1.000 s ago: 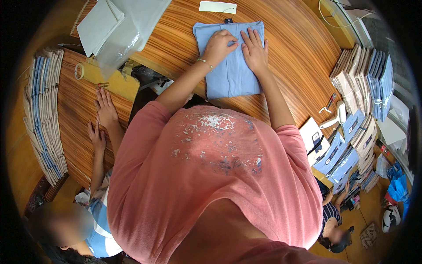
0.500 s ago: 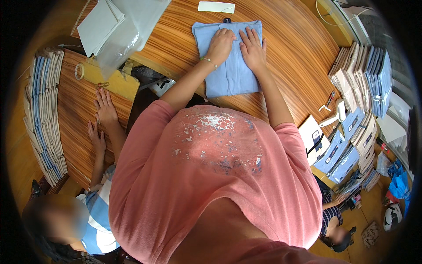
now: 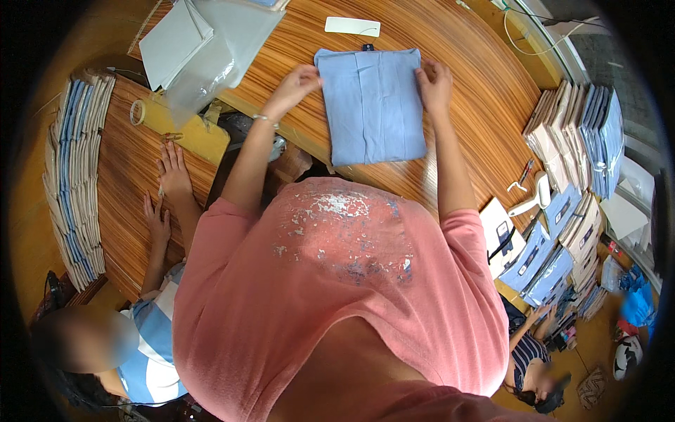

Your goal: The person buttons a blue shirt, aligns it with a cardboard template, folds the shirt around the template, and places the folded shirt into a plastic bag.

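You're flanking folded blue garment (image 3: 375,109), L hand (image 3: 298,84) 10 o'clock, R hand (image 3: 436,88) 2, fingers half-spread, loose. It's looking light, floppy; prob. grip sides.

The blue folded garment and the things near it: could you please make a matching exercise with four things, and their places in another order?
Things
1. blue folded garment
2. left hand
3. right hand
4. white strip

Places
A. at the garment's right edge
B. beyond the garment's far edge
C. on the table, between the hands
D. at the garment's left edge

Right pairs: 1-C, 2-D, 3-A, 4-B
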`<state>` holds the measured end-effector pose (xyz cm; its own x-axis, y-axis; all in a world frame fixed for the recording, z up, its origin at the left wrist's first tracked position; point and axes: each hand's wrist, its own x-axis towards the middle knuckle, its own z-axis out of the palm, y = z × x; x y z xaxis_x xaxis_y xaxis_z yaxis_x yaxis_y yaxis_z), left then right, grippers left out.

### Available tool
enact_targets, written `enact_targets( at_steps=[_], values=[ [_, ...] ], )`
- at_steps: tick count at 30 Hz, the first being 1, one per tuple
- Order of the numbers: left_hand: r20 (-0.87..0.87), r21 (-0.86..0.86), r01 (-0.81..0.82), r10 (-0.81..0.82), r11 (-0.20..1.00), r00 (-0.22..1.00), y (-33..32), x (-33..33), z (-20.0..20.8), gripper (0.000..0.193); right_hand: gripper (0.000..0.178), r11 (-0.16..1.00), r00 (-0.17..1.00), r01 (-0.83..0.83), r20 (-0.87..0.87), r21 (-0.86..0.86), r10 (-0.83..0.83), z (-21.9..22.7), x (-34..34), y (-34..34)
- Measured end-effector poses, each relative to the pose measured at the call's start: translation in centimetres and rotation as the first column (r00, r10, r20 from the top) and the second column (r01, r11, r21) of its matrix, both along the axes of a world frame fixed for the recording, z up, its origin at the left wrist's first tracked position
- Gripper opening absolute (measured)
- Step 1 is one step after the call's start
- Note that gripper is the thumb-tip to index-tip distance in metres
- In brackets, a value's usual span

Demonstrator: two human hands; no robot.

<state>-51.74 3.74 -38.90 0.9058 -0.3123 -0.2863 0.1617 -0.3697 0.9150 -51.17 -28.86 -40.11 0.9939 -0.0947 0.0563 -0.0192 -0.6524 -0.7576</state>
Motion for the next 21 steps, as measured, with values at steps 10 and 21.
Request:
enact_targets(
  at_steps=[10, 21],
  values=[
    [-0.162, -0.121, -0.266, 0.245, 0.956, 0.956, -4.0, 2.8, -0.8, 0.031, 0.024, 0.819, 0.869, 0.343, -0.486, 0.460, -0.092, 1.6, 3.1, 0.3],
    [0.486, -0.234, 0.295, -0.152, 0.926, 0.861, -6.8, 0.2, 16.3, 0.021, 0.019, 0.896, 0.984, 0.112, 0.076, 0.430, -0.159, 19.1, -11.7, -6.2]
  ],
)
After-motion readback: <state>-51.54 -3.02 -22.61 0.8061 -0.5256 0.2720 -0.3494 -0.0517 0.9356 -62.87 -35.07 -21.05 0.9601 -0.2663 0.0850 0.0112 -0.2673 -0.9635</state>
